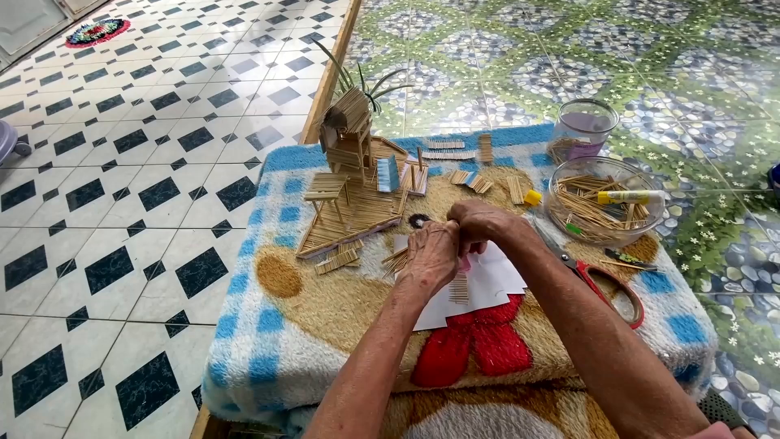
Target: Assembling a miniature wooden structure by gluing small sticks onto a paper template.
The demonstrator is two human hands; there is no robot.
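My left hand (429, 254) and my right hand (479, 223) meet above a white sheet of paper (487, 289) on a blanket-covered table (268, 358). Both have their fingers pinched together on something small between them; a little panel of wooden sticks (459, 287) hangs just below the left hand. What exactly the fingers grip is hidden. A model hut and platform of wooden sticks (351, 187) stands to the left of the hands.
A clear bowl (605, 203) of sticks with a glue stick (632, 197) sits at right, a clear jar (582, 130) behind it. Red-handled scissors (605, 284) lie beside my right forearm. Small stick panels (471, 180) and a yellow cap (532, 197) lie on the blanket.
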